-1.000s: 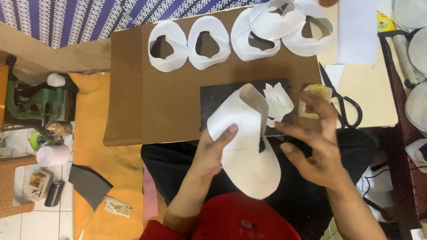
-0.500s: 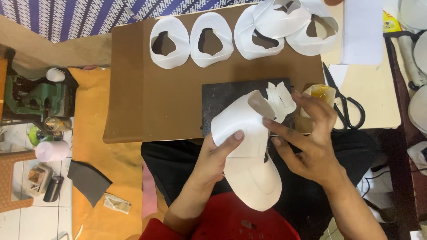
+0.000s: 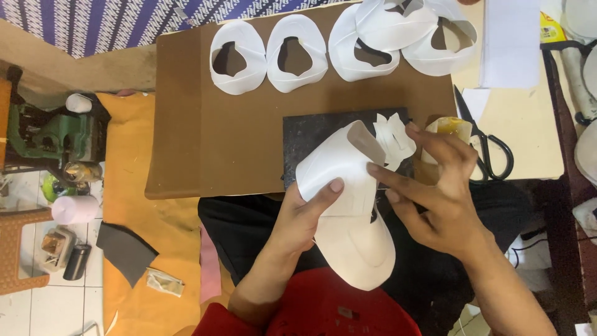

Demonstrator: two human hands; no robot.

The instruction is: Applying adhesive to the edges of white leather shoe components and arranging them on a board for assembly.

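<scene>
My left hand grips a large white curved sheet piece, thumb pressed on its top face; one end curls up into a loop over a black mat. My right hand presses its fingertips on the sheet's right edge, fingers spread. Small white cut scraps lie on the mat just beyond my right fingers. A small open jar of yellow glue stands behind my right hand.
Several white cut-out shapes line the far edge of the brown board. Black scissors lie right of the jar. A green machine, a pink roll and a grey scrap sit at left.
My right hand moved left from near the jar onto the white sheet's edge. The left hand shifted its thumb slightly and the sheet's curl tightened.
</scene>
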